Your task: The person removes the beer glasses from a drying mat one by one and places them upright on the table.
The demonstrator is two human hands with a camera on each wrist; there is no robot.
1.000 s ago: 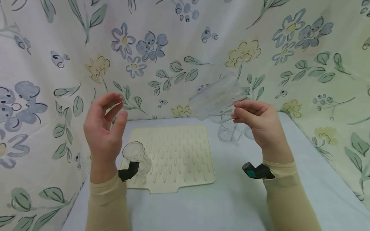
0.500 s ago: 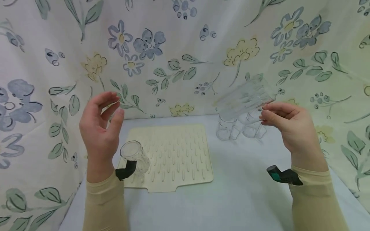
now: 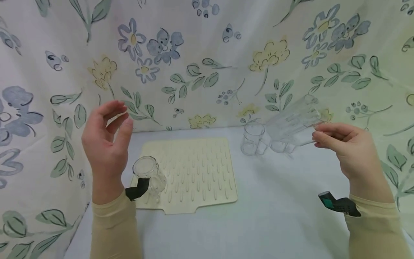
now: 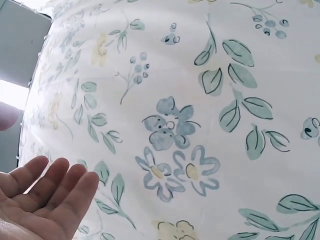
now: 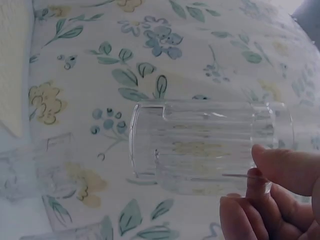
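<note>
My right hand pinches a tall, clear ribbed vessel between thumb and fingers, near one end. It is tilted in the air at the right and overlaps the clear mugs behind it in the head view. In the right wrist view the vessel lies nearly level across the picture, the thumb pressing near its right end. At the left, my left hand is raised with fingers loosely bent and nothing in them. Below it, a clear glass stands on a cream ribbed mat, partly hidden by the left wrist camera.
Toward the back right of the white table stands a clear mug with a handle. Another clear mug is beside it, partly seen through the held vessel. A flower-printed cloth hangs behind and at both sides.
My right hand has moved to the right and slightly down, carrying the vessel away from the middle. The left hand keeps its pose, shifting a little left in view.
</note>
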